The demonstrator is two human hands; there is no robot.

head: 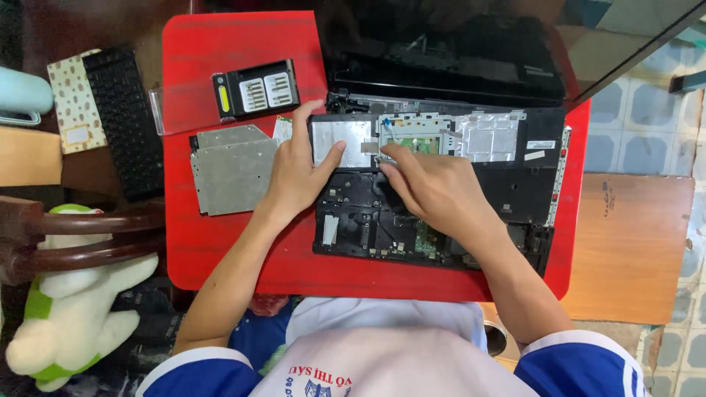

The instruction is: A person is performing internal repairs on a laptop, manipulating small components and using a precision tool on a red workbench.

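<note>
Tiled floor shows at the right edge, and a small red tabletop (220,250) carries an opened laptop base (434,184), its upper cover lifted away so the inner plate and circuit boards lie bare. Its dark lid (441,51) lies folded back beyond. The left hand (298,173) rests flat on the base's left edge, thumb pressed onto a foil patch (342,140), apparently to steady the shell; it grasps nothing. The right hand (434,187) bends over the middle, fingertips pinched at a small part near the green board (415,143); what they hold is hidden. A grey metal drive (232,169) lies just left of the base, and a bit case (256,90) sits behind it, within reach. The removed keyboard (121,121) lies off the tabletop, further left.
</note>
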